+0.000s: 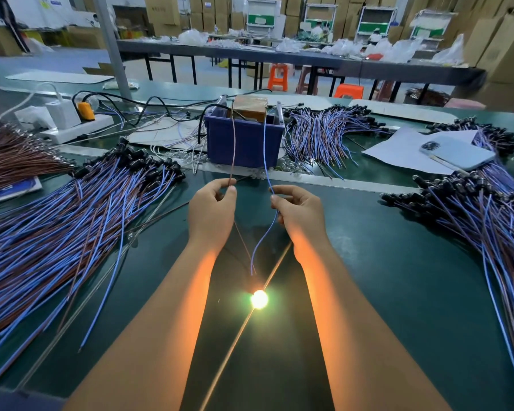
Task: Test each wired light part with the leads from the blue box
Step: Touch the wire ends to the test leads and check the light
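A blue box (244, 143) stands on the green table straight ahead, with a brown lead (233, 149) and a blue lead (264, 149) running down from it. My left hand (212, 209) pinches the brown lead together with a brown wire (242, 241) of one light part. My right hand (297, 212) pinches the blue lead with that part's blue wire (263, 238). Both wires hang down between my forearms to the part's lamp (259, 299), which glows bright yellow-white just above the table.
Large heaps of blue-and-brown wired light parts lie at the left (72, 221), the right (487, 209) and behind the box (324, 137). A phone (457, 152) rests on white paper (404, 152) at the right. A power strip (77, 126) with plugs sits at the back left.
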### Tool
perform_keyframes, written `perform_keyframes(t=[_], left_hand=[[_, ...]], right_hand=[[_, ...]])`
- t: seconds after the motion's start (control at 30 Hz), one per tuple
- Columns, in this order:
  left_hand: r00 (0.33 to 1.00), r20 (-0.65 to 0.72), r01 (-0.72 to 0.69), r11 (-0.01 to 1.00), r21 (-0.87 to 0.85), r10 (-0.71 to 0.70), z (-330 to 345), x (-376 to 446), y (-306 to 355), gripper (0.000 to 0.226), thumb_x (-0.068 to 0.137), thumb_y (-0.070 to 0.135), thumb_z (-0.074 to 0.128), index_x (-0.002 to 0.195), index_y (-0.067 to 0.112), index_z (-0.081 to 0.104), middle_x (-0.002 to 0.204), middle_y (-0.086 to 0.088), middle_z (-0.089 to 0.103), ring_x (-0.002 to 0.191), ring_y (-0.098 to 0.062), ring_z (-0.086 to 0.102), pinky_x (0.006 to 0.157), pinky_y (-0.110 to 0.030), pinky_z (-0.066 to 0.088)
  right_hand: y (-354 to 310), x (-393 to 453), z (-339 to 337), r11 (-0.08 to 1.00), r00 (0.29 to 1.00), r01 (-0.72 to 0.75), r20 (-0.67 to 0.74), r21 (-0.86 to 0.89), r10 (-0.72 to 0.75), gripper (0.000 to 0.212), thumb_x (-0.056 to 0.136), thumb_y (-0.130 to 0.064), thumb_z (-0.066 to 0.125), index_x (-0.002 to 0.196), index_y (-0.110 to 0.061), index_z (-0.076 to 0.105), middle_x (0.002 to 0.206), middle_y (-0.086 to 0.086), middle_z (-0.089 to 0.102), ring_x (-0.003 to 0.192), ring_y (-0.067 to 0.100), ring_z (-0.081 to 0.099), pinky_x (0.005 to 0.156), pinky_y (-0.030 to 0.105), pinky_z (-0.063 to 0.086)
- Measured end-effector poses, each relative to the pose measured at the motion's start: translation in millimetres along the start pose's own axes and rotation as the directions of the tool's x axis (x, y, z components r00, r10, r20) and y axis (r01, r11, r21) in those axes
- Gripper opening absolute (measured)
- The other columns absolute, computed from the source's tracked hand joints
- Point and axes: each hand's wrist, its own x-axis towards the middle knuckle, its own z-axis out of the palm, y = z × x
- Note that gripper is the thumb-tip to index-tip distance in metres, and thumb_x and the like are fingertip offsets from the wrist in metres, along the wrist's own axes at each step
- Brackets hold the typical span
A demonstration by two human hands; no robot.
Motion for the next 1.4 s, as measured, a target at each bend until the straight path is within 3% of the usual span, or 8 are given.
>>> perform_keyframes(t=[0.4,0.53,0.7,0.9,1.1,1.27,1.33,1.4], left_hand=[[0.999,0.028,0.016,1.000,0.000,-0.016,-0.9,-1.6,8.5,0.012,0.093,0.024,0.057,0.099,0.028,0.066,0.072,-0.002,0.060,0.066,-0.016,0.054,0.072,-0.044,0.053],[0.983,0.174,0.083,0.985,-0.149,-0.056,1.8,-6.8,18.0,0.009,0.095,0.022,0.058,0.099,0.024,0.066,0.061,0.006,0.059,0.053,-0.010,0.051,0.053,-0.028,0.044],[0.947,0.316,0.141,0.961,-0.237,-0.061,5.0,-15.6,28.6,0.020,0.098,0.014,0.055,0.088,0.024,0.068,0.054,0.012,0.062,0.046,-0.003,0.054,0.047,-0.016,0.045],[0.941,0.309,0.227,0.936,-0.269,-0.140,2.2,-13.7,31.9,0.019,0.098,0.015,0.054,0.090,0.013,0.071,0.060,0.005,0.059,0.047,-0.004,0.051,0.047,-0.016,0.045],[0.933,0.317,0.264,0.921,-0.288,-0.169,0.2,-11.7,29.3,0.016,0.096,0.015,0.057,0.085,0.014,0.068,0.055,0.011,0.057,0.044,-0.003,0.047,0.045,-0.015,0.040],[0.937,0.264,0.319,0.872,-0.371,-0.230,-1.1,-5.6,25.7,0.013,0.095,0.011,0.058,0.083,0.012,0.063,0.050,0.011,0.055,0.042,-0.003,0.047,0.045,-0.015,0.042],[0.938,0.226,0.337,0.848,-0.409,-0.263,-1.0,-3.7,25.0,0.013,0.096,0.011,0.057,0.083,0.012,0.060,0.048,0.013,0.054,0.042,-0.001,0.047,0.045,-0.015,0.042],[0.937,0.199,0.348,0.816,-0.461,-0.288,-1.9,-2.3,24.1,0.017,0.097,0.010,0.055,0.080,0.011,0.057,0.047,0.012,0.053,0.041,-0.001,0.047,0.043,-0.014,0.042]], right_hand=[[3.5,-0.2,2.2,0.997,0.998,0.062,0.009,-0.052,-0.061,0.021,0.090,-0.008,0.064,0.087,-0.029,0.067,0.065,0.000,0.059,0.048,0.003,0.047,0.053,0.018,0.043],[5.0,-0.7,6.0,0.991,0.992,0.124,0.008,-0.059,-0.124,0.014,0.090,-0.011,0.065,0.097,-0.022,0.070,0.064,-0.001,0.058,0.053,0.006,0.048,0.055,0.021,0.044],[3.3,-2.8,12.8,0.988,0.988,0.129,0.072,0.081,-0.135,0.020,0.091,0.001,0.060,0.098,-0.014,0.072,0.082,-0.005,0.071,0.075,0.003,0.065,0.074,0.020,0.055],[2.7,-3.5,13.3,0.988,0.985,0.142,0.093,0.054,-0.147,0.025,0.087,0.004,0.063,0.092,-0.020,0.068,0.072,-0.003,0.064,0.056,-0.003,0.054,0.057,0.012,0.044],[4.5,-4.0,14.1,0.986,0.980,0.161,0.115,0.034,-0.164,0.025,0.088,0.005,0.060,0.090,-0.019,0.066,0.082,0.000,0.067,0.066,0.004,0.058,0.058,0.015,0.045],[8.3,-5.4,16.3,0.947,0.951,0.262,0.216,-0.185,-0.221,0.035,0.081,0.004,0.068,0.102,-0.024,0.065,0.077,-0.003,0.060,0.061,0.009,0.051,0.062,0.026,0.049],[6.8,-7.4,17.0,0.945,0.942,0.277,0.244,-0.176,-0.231,0.038,0.078,0.002,0.073,0.106,-0.023,0.066,0.080,0.000,0.061,0.063,0.010,0.052,0.064,0.032,0.050],[4.1,-8.4,15.2,0.956,0.929,0.277,0.279,-0.093,-0.242,0.040,0.077,0.002,0.074,0.107,-0.024,0.069,0.080,-0.001,0.062,0.062,0.007,0.052,0.063,0.026,0.049]])
